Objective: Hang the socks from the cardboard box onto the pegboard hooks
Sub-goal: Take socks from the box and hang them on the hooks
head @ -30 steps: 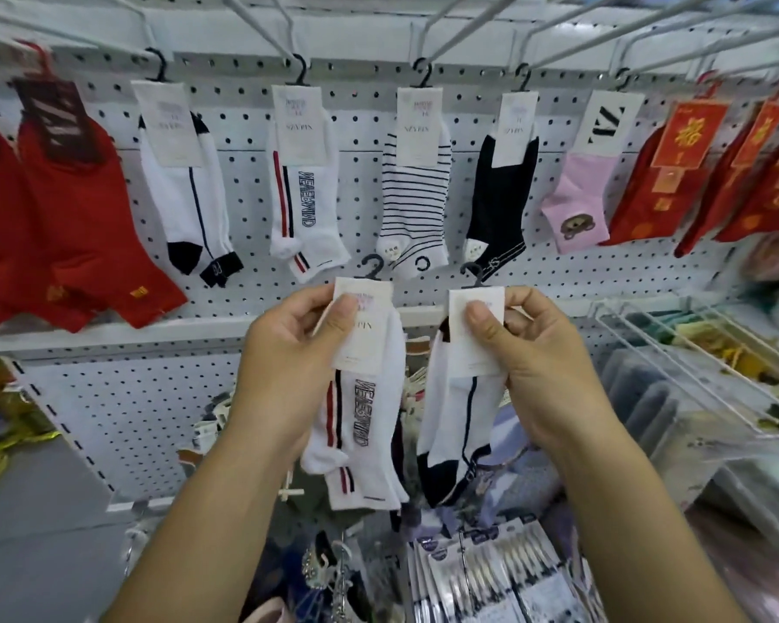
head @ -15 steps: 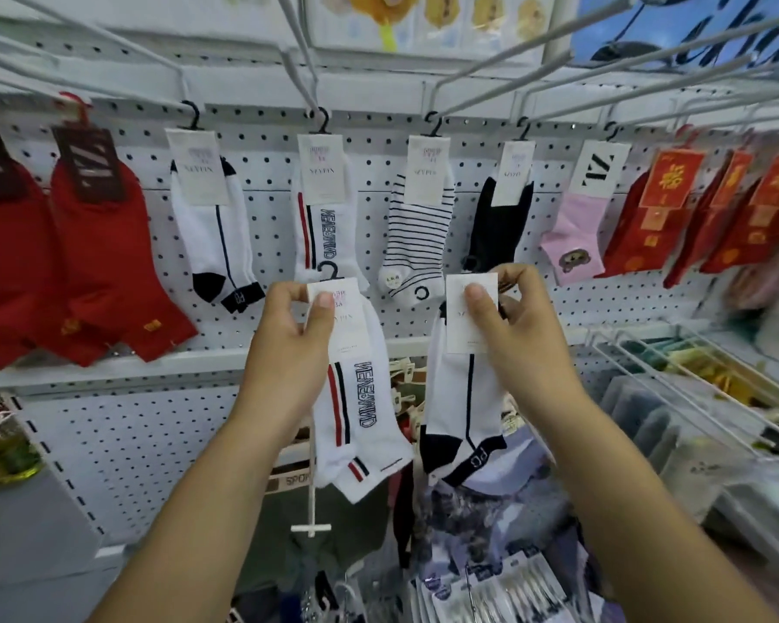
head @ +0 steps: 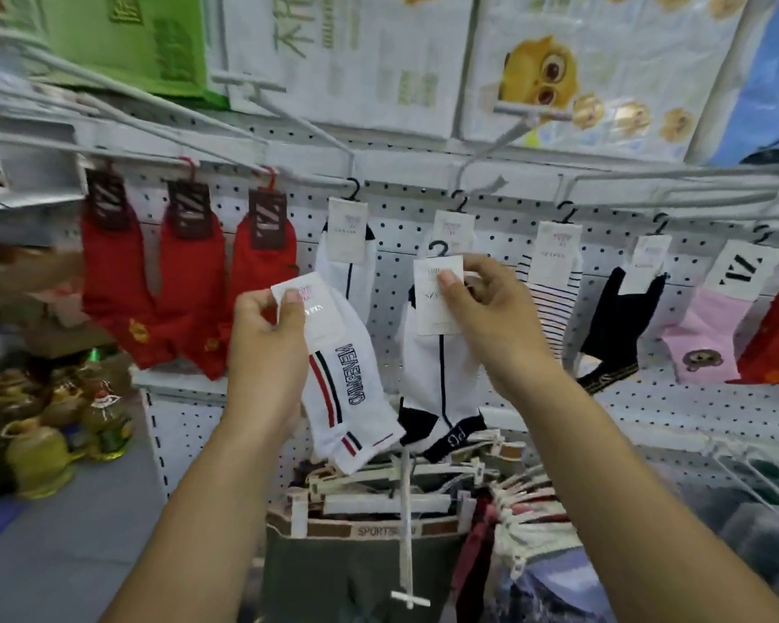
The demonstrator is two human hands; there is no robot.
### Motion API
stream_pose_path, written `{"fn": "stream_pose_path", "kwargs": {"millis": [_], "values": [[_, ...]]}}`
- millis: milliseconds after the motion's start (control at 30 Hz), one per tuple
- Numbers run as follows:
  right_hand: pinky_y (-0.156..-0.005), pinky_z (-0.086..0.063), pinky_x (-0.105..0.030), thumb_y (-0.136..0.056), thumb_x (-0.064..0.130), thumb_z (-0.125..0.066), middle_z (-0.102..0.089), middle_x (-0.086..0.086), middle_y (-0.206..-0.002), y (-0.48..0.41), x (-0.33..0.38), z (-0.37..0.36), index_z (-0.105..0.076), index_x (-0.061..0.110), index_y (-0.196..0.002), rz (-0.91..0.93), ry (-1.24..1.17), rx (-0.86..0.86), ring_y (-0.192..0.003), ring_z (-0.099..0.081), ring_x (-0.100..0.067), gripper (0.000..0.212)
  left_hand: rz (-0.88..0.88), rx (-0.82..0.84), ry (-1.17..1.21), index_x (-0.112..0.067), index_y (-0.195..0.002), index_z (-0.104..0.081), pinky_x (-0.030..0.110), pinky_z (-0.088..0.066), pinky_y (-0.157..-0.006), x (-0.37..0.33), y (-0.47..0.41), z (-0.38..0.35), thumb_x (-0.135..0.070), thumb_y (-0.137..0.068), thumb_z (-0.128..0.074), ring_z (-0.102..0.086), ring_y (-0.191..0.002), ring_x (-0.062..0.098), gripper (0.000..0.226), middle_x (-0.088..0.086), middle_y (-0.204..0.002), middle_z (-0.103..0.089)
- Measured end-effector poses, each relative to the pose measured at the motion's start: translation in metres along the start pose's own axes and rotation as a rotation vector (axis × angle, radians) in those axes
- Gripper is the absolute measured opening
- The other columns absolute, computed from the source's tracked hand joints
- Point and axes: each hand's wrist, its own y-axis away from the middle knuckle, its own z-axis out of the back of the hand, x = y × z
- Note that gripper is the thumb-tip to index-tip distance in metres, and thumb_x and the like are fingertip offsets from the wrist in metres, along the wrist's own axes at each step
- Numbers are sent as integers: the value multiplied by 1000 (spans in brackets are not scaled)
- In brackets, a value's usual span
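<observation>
Head view: a row of socks already hangs on the pegboard, while the left hand pinches a striped white sock by its card, the right hand a navy-lined sock, neither yet hooked.

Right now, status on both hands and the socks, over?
Left grip pinches lettered sock by its card. Right grip pinches black-toed sock by its card, hook up, unhung. Hung socks close behind both.
</observation>
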Motion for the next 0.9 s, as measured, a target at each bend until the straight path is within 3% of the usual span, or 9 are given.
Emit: {"fn": "stream_pose_path", "kwargs": {"millis": [233, 333, 467, 567, 667, 767, 900], "values": [[-57, -46, -29, -101, 26, -55, -70, -23, -96, -34, 9, -64, -58, 33, -114, 97, 29, 45, -69, -56, -21, 15, -62, -11, -88, -27, -107, -54, 41, -53, -77, -13, -13, 26, -40, -103, -52, -63, -84, 19, 14, -2, -93, -66], [-56, -48, -27, -101, 26, -54, -73, -14, -93, -50, 15, -77, -56, 33, -116, 124, 46, 19, -67, -58, -18, 17, -52, 13, -81, -31, -102, -54, 47, -56, -79, -20, -15, 34, -41, -103, -52, -67, -87, 26, 11, 2, -95, -69], [-62, -52, -31, -101, 27, -53, -71, -4, -95, -66, 16, -84, -55, 36, -114, 171, 95, -36, -70, -61, -17, 17, -81, 51, -107, -31, -104, -54, 45, -55, -73, -24, -15, 43, -43, -103, -51, -66, -81, 23, 12, 10, -97, -71], [-66, -57, -35, -101, 26, -54, -72, -4, -97, -74, 15, -89, -54, 38, -114, 185, 104, -28, -73, -65, -17, 18, -79, 81, -96, -28, -108, -54, 42, -56, -71, -25, -11, 44, -41, -104, -51, -68, -79, 21, 14, 4, -90, -71], [-55, -52, -26, -102, 22, -54, -72, -7, -93, -81, 13, -94, -54, 31, -117, 170, 118, 8, -64, -62, -9, 18, -61, 110, -99, -27, -110, -54, 51, -60, -76, -28, -7, 42, -41, -104, -51, -72, -82, 24, 16, 2, -88, -72], [-54, -49, -25, -101, 23, -55, -71, -13, -90, -85, 7, -96, -54, 28, -120, 140, 158, 17, -65, -60, -17, 19, -56, 128, -90, -28, -107, -55, 57, -60, -79, -29, -8, 41, -41, -104, -52, -73, -87, 28, 14, 3, -91, -73], [-49, -45, -13, -100, 28, -58, -70, -11, -92, -87, 2, -89, -55, 27, -124, 130, 177, 39, -69, -61, -14, 25, 5, 172, -43, -29, -105, -56, 57, -59, -80, -26, -7, 39, -40, -104, -51, -72, -85, 27, 13, 1, -88, -73]]}}
